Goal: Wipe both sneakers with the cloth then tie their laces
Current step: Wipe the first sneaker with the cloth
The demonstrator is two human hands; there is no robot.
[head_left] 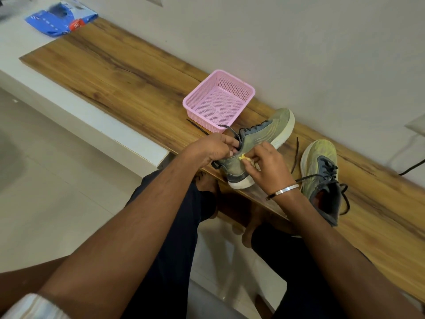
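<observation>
The left hand (212,147) curls over the collar of the near sneaker (255,143), fingers hooked into the opening among the loose laces (232,132). That grip looks meant to brace the shoe against the bench (128,72) so it will not slide under rubbing. The shoe lies tipped on its side, sole away from the person, which turns its flank up to the other hand.

The right hand (268,165) is bunched, fingertips pinching a small yellow cloth (314,157) against the sneaker's side near the heel. Only a scrap of the cloth shows, just past the fingertips and touching the upper; the rest is hidden in the hand. A bracelet (282,192) sits on that wrist.

The two hands are close together on the same shoe, the left just beyond and to the left of the right, the cloth between them. So the wiping of this first shoe seems to be the step in hand, with tying not yet begun: its laces trail slack beyond the left hand.

The second sneaker (322,176) stands upright to the right of the right hand, apart from it, laces undone and spilling over the bench. A pink basket (190,104) sits beyond the left hand, just beside the near sneaker's toe end. A blue packet (61,18) lies far off past the left hand.
</observation>
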